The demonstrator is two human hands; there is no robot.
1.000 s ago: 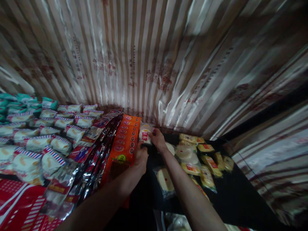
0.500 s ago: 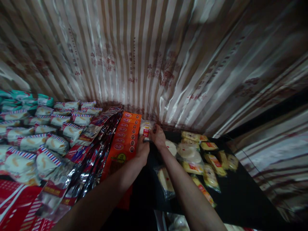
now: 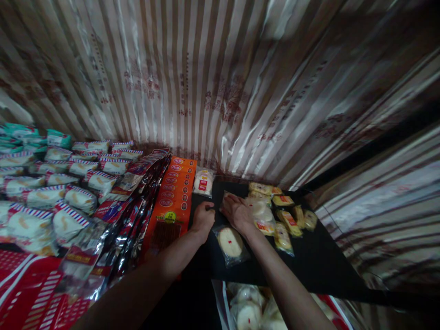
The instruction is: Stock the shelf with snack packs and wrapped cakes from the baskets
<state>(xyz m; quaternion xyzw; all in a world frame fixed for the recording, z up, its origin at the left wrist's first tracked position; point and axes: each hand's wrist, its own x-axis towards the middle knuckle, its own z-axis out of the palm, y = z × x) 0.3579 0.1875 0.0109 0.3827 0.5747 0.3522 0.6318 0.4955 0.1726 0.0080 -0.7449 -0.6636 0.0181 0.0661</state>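
Note:
My left hand (image 3: 203,219) is curled into a loose fist on the black shelf (image 3: 319,261), its knuckles against the right edge of the orange snack packs (image 3: 173,195). I cannot see anything inside it. My right hand (image 3: 236,211) lies with fingers stretched over a clear-wrapped white pastry (image 3: 258,210) at the left end of a pile of small packets. A small red-labelled pastry packet (image 3: 202,182) stands free at the back of the shelf, beside the orange packs. A round wrapped cake (image 3: 229,243) lies just below my hands.
Yellow-wrapped snacks (image 3: 288,219) lie right of the pile. Silver foil bags (image 3: 132,215) and striped white buns (image 3: 65,201) fill the left, with green packs (image 3: 51,137) behind. A striped curtain (image 3: 220,82) backs the shelf. More wrapped cakes (image 3: 245,307) sit in a bag below; a red basket (image 3: 24,293) is lower left.
Both hands have drawn back from the red-labelled packet, which now stands alone at the back. My right hand has moved onto the pastry pile. The view has tilted down.

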